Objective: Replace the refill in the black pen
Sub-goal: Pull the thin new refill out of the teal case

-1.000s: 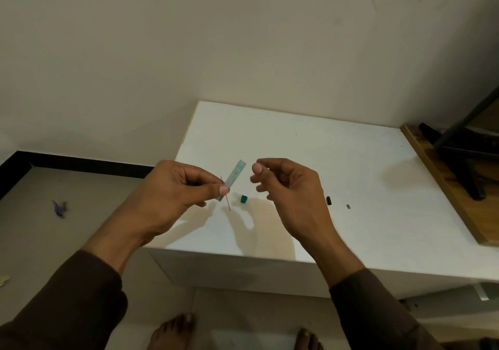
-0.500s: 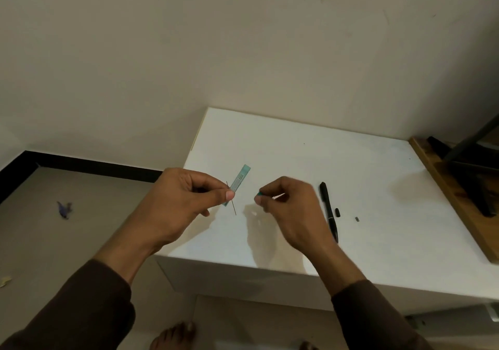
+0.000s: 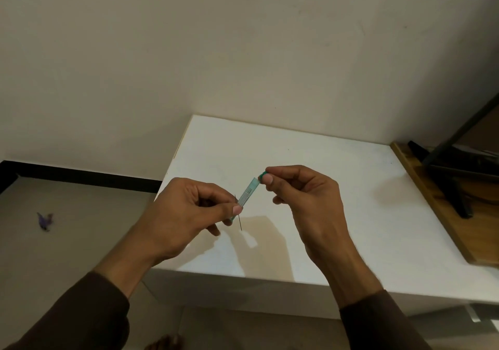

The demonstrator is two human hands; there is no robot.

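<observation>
Head view: green cap [image 3: 262,174] at refill case [image 3: 248,192].

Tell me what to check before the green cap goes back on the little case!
1. Left hand grips the case near its lower end: ok.
2. Right hand pinches the green cap at the fingertips: ok.
3. Cap is right at the open top of the case: ok.
4. Cap is lined up straight with the opening: cannot tell, fingers hide it.
5. The thin lead is safe: not ok, it is pinched beside the case and sticks out below the thumb, so it might snap.
6. Black pen is ready nearby on the table: cannot tell, it is not in view.
</observation>
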